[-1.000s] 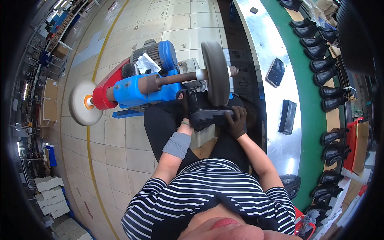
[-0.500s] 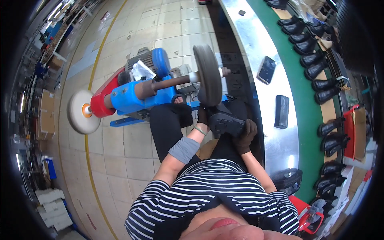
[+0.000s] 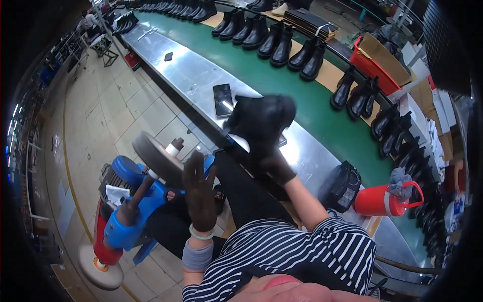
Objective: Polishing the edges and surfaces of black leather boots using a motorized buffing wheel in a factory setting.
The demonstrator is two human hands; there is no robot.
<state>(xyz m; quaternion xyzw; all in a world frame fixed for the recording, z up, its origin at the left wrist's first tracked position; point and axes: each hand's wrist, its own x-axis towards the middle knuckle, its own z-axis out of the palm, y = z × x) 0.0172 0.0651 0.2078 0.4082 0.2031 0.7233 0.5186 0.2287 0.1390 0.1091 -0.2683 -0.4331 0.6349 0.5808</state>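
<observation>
My right hand point(image 3: 271, 163), in a dark glove, holds a black ankle boot point(image 3: 261, 118) raised over the metal table edge point(image 3: 201, 75). My left hand point(image 3: 199, 194), also gloved, is lifted with fingers spread and holds nothing; it is just right of the grey buffing wheel point(image 3: 157, 158). That wheel sits on the shaft of a blue and red polishing machine point(image 3: 126, 211), with a pale disc point(image 3: 98, 272) at its other end.
A dark phone point(image 3: 223, 99) lies on the metal table. Behind it a green conveyor belt point(image 3: 282, 80) carries several black boots point(image 3: 271, 38). A red jug point(image 3: 385, 199) and a black bag point(image 3: 344, 186) sit at right. Tiled floor point(image 3: 115, 116) lies at left.
The boot has left the buffing wheel and my right hand has lifted it toward the metal table. My left hand let go of it and opened. My view swung toward the conveyor.
</observation>
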